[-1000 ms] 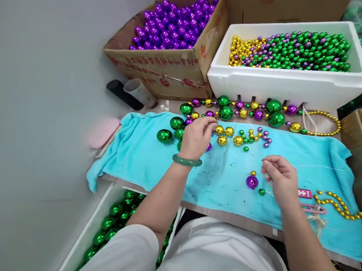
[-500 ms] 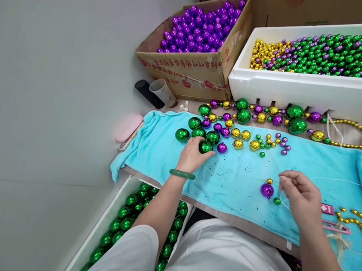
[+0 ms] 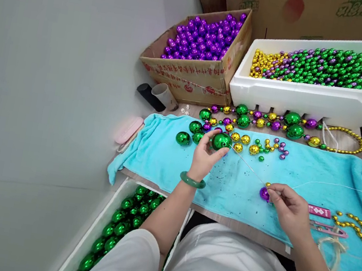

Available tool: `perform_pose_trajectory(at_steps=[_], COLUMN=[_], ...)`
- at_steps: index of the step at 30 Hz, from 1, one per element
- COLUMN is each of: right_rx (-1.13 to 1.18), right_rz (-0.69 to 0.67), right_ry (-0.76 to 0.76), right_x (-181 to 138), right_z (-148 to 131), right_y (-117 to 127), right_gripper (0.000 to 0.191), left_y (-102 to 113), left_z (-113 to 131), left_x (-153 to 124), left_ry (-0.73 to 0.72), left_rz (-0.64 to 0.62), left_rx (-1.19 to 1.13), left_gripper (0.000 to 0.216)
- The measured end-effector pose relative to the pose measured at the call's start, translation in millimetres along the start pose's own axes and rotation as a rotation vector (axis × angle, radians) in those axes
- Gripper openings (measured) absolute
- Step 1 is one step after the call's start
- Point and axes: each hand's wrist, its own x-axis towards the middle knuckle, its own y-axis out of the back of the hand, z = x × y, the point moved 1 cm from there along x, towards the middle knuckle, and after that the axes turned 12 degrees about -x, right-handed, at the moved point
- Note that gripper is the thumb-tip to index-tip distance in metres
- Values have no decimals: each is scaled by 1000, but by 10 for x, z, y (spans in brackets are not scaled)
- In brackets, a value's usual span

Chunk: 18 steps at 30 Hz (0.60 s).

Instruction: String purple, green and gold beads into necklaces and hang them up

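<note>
My left hand [image 3: 206, 154] grips a large green bead [image 3: 221, 141] between thumb and fingers, just above the blue towel [image 3: 164, 151]. A long thin needle [image 3: 247, 164] runs from that bead to my right hand [image 3: 288, 208], whose fingertips are pinched on its other end. Under those fingertips lies a purple bead [image 3: 264, 194], with a small gold bead [image 3: 267, 184] beside it. Pale thread trails right across the towel. Loose green beads [image 3: 183, 138], gold beads [image 3: 254, 149] and small light purple beads [image 3: 282, 156] lie beyond my hands.
Behind the towel lies a finished-looking bead strand [image 3: 293, 119]. A carton of purple beads [image 3: 180, 77] and a white foam box [image 3: 312, 95] stand at the back. Pink snips [image 3: 328, 229] and a gold bead string [image 3: 360, 225] lie right. Below left is a bin of green beads [image 3: 122, 228].
My left hand has lifted the green bead from the group and brought it right. My right hand has shifted slightly left and down, and the needle now meets the bead.
</note>
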Motion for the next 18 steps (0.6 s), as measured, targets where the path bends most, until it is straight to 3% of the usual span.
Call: perform_pose_trajectory(at_steps=[4,12,18], right_rx=[-56,-107,-160], right_rz=[19,35,46], right_ry=[4,37,47], right_x=[-20,-31,-32], right_z=[-18,-83,-108], right_y=[35,70,69], right_gripper=[21,20,20], left_y=[-52,1,-20], left_z=[11,-15,9], left_x=[-42,-36,-93], left_ry=[-141,-217,-529], left_rz=[-28,-36,-96], left_rx=[203,403,789], left_gripper=[58,58,55])
